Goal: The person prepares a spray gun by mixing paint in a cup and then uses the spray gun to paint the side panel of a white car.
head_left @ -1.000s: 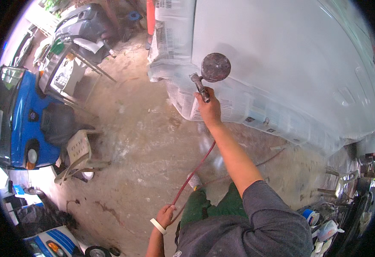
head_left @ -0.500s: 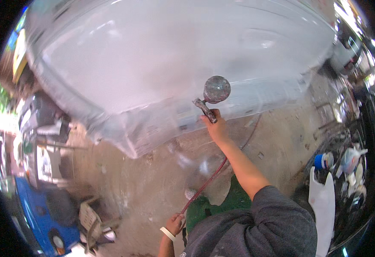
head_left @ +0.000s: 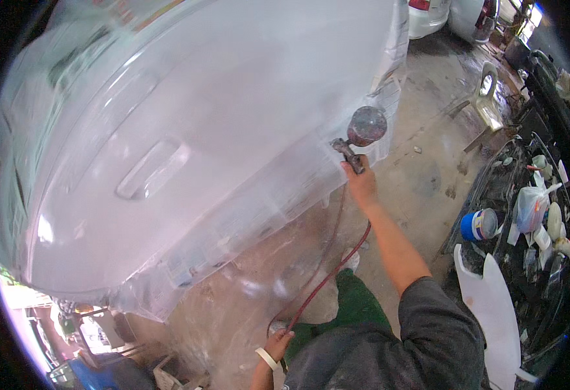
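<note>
Auto-body paint workshop: spray gun [head_left: 347,153], plastic-masked car body [head_left: 233,110], loose white panel [head_left: 491,312].

You can read no words or numbers here; the label [head_left: 471,227] on the blue can [head_left: 488,222] is too small.

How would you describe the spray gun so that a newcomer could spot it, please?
Start from the large pale panel. Near its lower-right edge, the right hand holds the spray gun; unlike the red hose, it carries a round, dark cup.

The person wears a dark grey short-sleeved shirt [head_left: 376,354], deep green trousers [head_left: 357,302] and a pale left wristband [head_left: 266,358].
</note>
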`<state>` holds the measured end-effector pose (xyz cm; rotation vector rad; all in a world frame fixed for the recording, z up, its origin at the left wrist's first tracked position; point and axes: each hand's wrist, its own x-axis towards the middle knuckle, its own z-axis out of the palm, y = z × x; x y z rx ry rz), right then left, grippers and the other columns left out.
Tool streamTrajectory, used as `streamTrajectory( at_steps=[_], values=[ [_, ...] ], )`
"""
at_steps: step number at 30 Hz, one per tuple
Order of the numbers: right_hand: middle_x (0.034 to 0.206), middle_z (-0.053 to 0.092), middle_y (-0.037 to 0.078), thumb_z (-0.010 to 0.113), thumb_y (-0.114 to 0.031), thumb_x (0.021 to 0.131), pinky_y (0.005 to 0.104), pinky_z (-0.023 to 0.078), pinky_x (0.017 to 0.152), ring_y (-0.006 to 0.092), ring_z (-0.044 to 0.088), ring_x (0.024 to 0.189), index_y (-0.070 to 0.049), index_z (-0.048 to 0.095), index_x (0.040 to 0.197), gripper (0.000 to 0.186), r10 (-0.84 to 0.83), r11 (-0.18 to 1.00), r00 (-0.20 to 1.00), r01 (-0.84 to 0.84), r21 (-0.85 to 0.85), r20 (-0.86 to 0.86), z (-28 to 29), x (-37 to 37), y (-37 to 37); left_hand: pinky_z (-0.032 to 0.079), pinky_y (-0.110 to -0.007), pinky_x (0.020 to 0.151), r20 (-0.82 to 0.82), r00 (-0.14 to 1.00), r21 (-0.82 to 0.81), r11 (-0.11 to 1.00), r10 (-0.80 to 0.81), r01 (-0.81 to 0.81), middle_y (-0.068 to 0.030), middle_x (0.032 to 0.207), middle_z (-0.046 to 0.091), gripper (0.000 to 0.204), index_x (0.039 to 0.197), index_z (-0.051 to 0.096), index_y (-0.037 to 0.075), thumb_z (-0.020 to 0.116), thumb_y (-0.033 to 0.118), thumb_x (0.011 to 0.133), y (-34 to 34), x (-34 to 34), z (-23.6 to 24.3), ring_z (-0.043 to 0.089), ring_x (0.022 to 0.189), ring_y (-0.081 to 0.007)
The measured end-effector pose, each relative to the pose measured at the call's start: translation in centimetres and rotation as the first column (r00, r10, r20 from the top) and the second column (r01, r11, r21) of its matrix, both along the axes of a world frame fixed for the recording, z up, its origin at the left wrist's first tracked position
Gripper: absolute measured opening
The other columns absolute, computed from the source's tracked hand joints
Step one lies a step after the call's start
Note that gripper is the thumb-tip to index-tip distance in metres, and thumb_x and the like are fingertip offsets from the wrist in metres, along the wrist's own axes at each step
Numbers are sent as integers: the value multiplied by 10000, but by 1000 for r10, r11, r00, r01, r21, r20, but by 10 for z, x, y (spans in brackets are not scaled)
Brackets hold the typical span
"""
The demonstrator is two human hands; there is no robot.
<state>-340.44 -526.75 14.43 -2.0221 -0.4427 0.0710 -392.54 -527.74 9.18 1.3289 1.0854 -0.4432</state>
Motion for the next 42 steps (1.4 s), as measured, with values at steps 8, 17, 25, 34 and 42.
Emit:
streamTrajectory(
  at_steps=[8,17,25,34,42],
  values=[
    [745,640,143,686,-327,908,404,494,705,272,650,735,-20,572,1161,414,-211,973,973,218,69,-98,3,183,-75,440,-350,690,15,978,230,953,-207,198,-83,732,568,383,961,647,16,590,392,921,-12,150,28,550,726,-190],
    [1384,537,174,629,-235,932,387,402,1032,295,533,1231,-76,433,1456,582,-74,988,962,106,109,-263,-8,161,-174,473,-421,895,-170,974,192,965,-146,178,-195,1058,683,442,1194,623,29,525,385,951,-22,227,-92,646,1017,-341],
    [1500,414,165,553,-107,974,353,345,1088,233,400,1370,-63,326,1516,589,190,960,979,-200,-198,-69,-41,169,-217,472,-392,928,-223,882,166,876,-414,453,-159,1078,685,456,1233,608,38,497,398,974,28,344,-125,642,1045,-300],
    [1360,517,141,583,-153,976,329,508,842,200,604,964,-21,329,1501,597,70,990,863,1,141,-500,-53,219,-219,470,-385,935,-353,881,89,926,-314,366,-149,1088,682,458,1240,604,42,492,400,978,13,396,-126,639,1051,-289],
    [1115,596,150,598,-245,978,314,520,719,183,587,876,32,426,1400,533,76,981,825,39,192,-560,-119,341,-289,468,-378,942,-388,909,29,984,-151,176,-141,1097,680,459,1248,601,44,487,402,982,-67,446,-116,637,1057,-278]
  ],
)
